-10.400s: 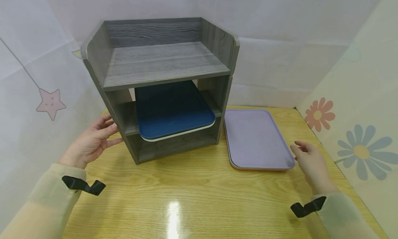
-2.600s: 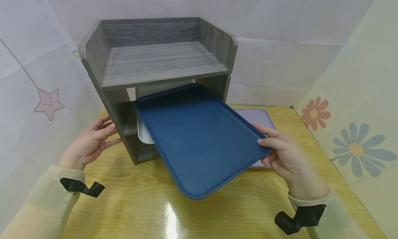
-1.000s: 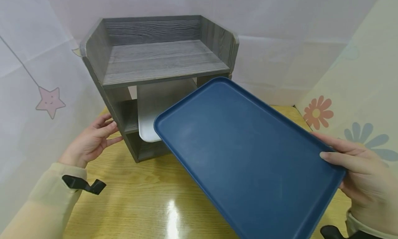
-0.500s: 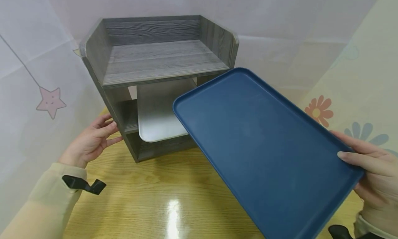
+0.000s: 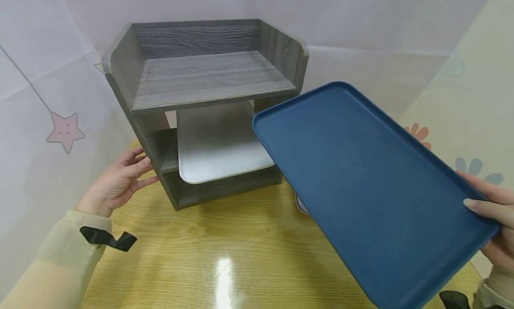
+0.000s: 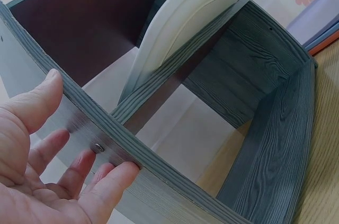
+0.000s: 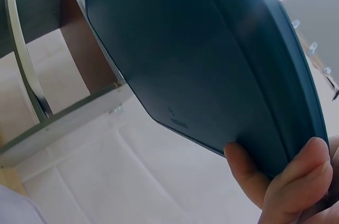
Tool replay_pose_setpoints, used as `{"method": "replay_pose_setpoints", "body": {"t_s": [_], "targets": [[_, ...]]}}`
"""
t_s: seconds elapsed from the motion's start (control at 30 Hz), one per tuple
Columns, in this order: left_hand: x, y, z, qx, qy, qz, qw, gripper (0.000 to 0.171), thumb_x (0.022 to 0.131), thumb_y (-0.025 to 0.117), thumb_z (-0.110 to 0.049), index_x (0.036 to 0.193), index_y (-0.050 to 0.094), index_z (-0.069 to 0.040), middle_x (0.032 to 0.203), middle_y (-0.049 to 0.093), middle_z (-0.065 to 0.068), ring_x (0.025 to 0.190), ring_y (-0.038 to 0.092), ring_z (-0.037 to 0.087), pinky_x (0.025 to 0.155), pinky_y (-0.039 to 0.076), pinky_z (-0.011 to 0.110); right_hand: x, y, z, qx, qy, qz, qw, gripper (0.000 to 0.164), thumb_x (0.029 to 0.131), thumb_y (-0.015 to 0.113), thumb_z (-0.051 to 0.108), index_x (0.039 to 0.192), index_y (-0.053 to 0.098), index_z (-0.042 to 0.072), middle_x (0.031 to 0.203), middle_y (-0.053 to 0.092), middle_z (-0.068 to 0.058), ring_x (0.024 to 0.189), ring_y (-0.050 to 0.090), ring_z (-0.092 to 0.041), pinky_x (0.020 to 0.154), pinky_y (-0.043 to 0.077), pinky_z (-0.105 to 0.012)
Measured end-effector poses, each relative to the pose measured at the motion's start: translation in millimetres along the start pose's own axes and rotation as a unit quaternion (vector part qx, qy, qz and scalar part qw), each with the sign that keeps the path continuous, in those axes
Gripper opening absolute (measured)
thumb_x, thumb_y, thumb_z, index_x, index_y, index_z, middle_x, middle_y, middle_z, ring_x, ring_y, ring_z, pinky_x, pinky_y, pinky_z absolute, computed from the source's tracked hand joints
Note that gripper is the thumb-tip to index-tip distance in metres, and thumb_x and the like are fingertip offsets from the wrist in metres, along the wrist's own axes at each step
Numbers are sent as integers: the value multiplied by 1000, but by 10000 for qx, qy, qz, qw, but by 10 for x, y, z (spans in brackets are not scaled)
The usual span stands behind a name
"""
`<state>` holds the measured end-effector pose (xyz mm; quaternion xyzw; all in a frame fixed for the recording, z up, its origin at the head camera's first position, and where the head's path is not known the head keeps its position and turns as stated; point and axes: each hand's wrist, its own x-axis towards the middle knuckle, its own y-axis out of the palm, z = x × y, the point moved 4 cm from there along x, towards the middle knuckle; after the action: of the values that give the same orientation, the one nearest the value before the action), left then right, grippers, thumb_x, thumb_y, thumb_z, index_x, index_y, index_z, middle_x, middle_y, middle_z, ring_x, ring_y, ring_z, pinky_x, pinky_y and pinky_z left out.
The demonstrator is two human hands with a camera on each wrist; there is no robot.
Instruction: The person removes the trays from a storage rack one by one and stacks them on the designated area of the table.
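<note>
My right hand point(image 5: 498, 213) pinches the right corner of a blue tray point(image 5: 369, 184), thumb on top. The tray is held tilted in the air, right of the grey wooden shelf unit point(image 5: 213, 77). From below, in the right wrist view, the fingers point(image 7: 296, 181) press on the tray's underside. A white tray point(image 5: 221, 148) lies on the middle shelf, its front edge sticking out past the board. My left hand point(image 5: 120, 179) rests against the unit's left side panel, its fingertips touching the outside in the left wrist view.
Behind the blue tray, on the wooden table point(image 5: 192, 255), lies a stack of trays point(image 5: 301, 204), mostly hidden. A lavender tray point(image 6: 318, 15) and an orange edge point(image 6: 324, 43) of that stack show in the left wrist view. Patterned cloth point(image 5: 361, 23) hangs behind and at both sides.
The blue tray came out of the middle shelf in my right hand and has moved rightward, uncovering the white tray beneath. It now covers most of the lavender stack. My left hand stays put.
</note>
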<state>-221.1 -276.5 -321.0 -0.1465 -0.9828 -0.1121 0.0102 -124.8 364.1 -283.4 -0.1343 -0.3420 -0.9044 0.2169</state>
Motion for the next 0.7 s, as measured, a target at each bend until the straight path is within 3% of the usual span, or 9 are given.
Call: {"method": "replay_pose_setpoints", "body": {"t_s": [0.07, 0.13, 0.27, 0.4, 0.7], "targets": [[1, -2, 0, -27, 10, 10, 10000, 40, 101, 48, -9, 138, 36, -18, 127, 44, 3, 110, 57, 11, 84, 53, 31, -15, -60, 16, 114, 23, 52, 9999, 62, 97, 0, -12, 146, 36, 0, 131, 54, -26, 87, 67, -42, 56, 55, -36], [3, -5, 1, -48, 17, 20, 10000, 40, 101, 48, -8, 139, 36, -17, 127, 45, 3, 110, 58, 11, 84, 53, 31, -29, -105, 29, 323, 32, 81, 9994, 62, 98, -1, -10, 146, 36, 1, 131, 53, -28, 67, 69, -35, 42, 43, -33], [7, -11, 6, -41, 18, 15, 10000, 40, 101, 47, -8, 138, 36, -17, 127, 45, 4, 110, 58, 11, 84, 53, 32, -46, -156, 43, 706, 92, 61, 9974, 61, 99, -1, -6, 146, 37, 1, 128, 54, -32, 42, 41, -28, 39, 17, -30], [7, -14, 8, -30, 5, -24, 10000, 39, 101, 48, -8, 137, 37, -18, 126, 44, 4, 109, 58, 11, 84, 54, 32, -54, -180, 43, 853, 178, 170, 9961, 62, 100, -3, -2, 146, 38, 3, 130, 53, -30, 43, 29, -25, 42, 20, -32], [9, -15, 7, -29, -22, -45, 10000, 39, 101, 48, -9, 137, 37, -18, 126, 43, 4, 110, 57, 12, 84, 54, 31, -137, -265, 56, 1156, 238, 134, 9929, 61, 102, -3, 4, 145, 40, 6, 131, 54, -25, 52, 28, -24, 50, 33, -39]]}}
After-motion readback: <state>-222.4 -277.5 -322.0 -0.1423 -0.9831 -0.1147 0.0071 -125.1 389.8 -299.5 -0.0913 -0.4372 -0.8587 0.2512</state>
